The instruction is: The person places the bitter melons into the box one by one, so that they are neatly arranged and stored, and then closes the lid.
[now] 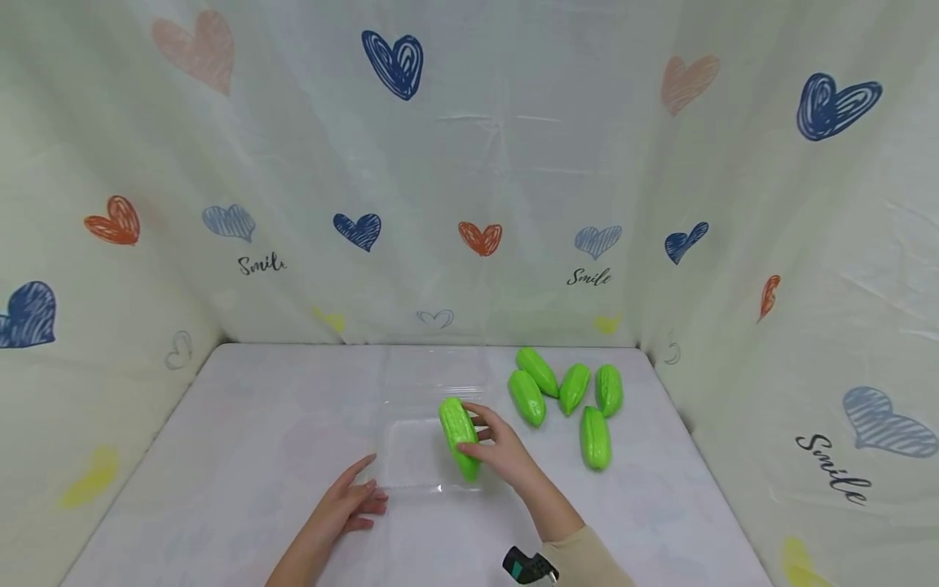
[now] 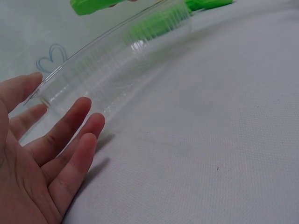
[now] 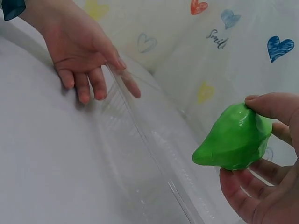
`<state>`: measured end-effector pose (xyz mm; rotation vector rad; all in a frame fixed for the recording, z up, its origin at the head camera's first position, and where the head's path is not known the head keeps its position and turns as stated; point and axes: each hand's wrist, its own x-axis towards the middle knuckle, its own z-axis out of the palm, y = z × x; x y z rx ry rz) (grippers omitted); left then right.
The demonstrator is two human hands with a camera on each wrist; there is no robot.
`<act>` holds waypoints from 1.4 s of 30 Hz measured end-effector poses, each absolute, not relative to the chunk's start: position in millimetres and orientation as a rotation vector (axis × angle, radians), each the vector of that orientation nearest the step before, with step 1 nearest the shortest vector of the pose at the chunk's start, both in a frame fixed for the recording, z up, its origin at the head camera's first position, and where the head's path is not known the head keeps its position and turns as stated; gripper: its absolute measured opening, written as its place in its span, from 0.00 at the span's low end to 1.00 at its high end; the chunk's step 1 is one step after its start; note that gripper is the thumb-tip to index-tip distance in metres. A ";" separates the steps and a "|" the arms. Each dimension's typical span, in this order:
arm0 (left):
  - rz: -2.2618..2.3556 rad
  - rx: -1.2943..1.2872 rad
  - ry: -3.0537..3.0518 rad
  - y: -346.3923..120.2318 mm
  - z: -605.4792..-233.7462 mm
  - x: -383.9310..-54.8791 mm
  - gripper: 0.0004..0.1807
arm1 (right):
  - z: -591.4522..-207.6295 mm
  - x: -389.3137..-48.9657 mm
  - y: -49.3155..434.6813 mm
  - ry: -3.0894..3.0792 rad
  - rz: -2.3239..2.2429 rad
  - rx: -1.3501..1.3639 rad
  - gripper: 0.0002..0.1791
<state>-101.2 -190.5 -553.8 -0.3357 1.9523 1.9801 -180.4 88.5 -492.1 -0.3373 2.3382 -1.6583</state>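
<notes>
My right hand (image 1: 499,447) holds a glossy green bitter melon (image 1: 456,432) between thumb and fingers, over the right part of a clear plastic box (image 1: 399,487). The right wrist view has the melon (image 3: 238,140) in that grip, tapered end pointing away from the palm. My left hand (image 1: 348,505) is at the box's left front corner with fingers spread and relaxed. In the left wrist view, the thumb and index finger of the left hand (image 2: 51,154) are right at the box rim (image 2: 70,59), while the other fingers are beside its outer wall.
Several more green melons (image 1: 596,439) lie on the white table (image 1: 220,489) to the right of the box. The box's clear lid (image 1: 433,371) lies folded back behind it. Curtains printed with hearts (image 1: 480,239) enclose the table at the back and sides.
</notes>
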 end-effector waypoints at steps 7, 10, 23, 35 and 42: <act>1.968 -0.395 1.992 -185.9 -553.9 -102.8 0.34 | -485.2 -176.5 71.3 2.223 -1.720 -0.319 0.36; 1.953 -0.443 2.019 -184.4 -553.6 -103.3 0.33 | -486.1 -176.9 61.2 2.169 -1.732 -0.285 0.36; 1.957 -0.402 2.023 -187.5 -555.8 -103.9 0.34 | -499.1 -179.7 26.6 2.113 -1.817 -0.207 0.36; 1.985 -0.323 1.998 -188.9 -556.0 -102.4 0.35 | -509.5 -182.8 7.1 2.059 -1.914 -0.086 0.35; 1.988 -0.339 1.988 -189.0 -556.1 -102.8 0.35 | -512.7 -185.1 -3.5 2.037 -1.935 -0.086 0.35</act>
